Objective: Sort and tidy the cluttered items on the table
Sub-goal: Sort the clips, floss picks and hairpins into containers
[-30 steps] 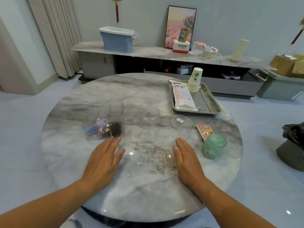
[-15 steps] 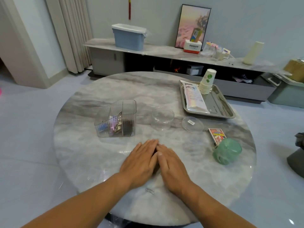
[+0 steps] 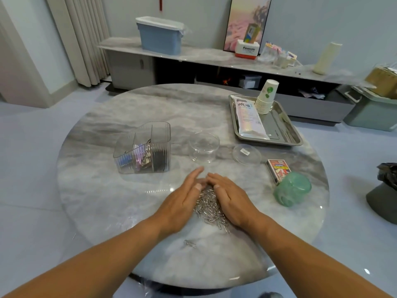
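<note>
Centrally, paper clips [image 3: 209, 206] heaped between both hands, near table edge [image 3: 193, 286].

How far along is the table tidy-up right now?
Done: the paper clips are gathered into one heap, and the divided organizer already holds sorted items. In hand: the left hand and right hand cup the heap from either side. Left: one stray clip near the table's front, the empty clear round container, and its lid lying apart.

The round marbled surface [image 3: 107, 201] carries a clear organizer [image 3: 143, 152], a clear jar [image 3: 204, 149] and its lid [image 3: 247, 154]. A metal tray [image 3: 285, 134] sits far right. Near centre lies a paperclip pile [image 3: 209, 206], with a card box [image 3: 278, 168] and green container [image 3: 292, 188] right.
</note>
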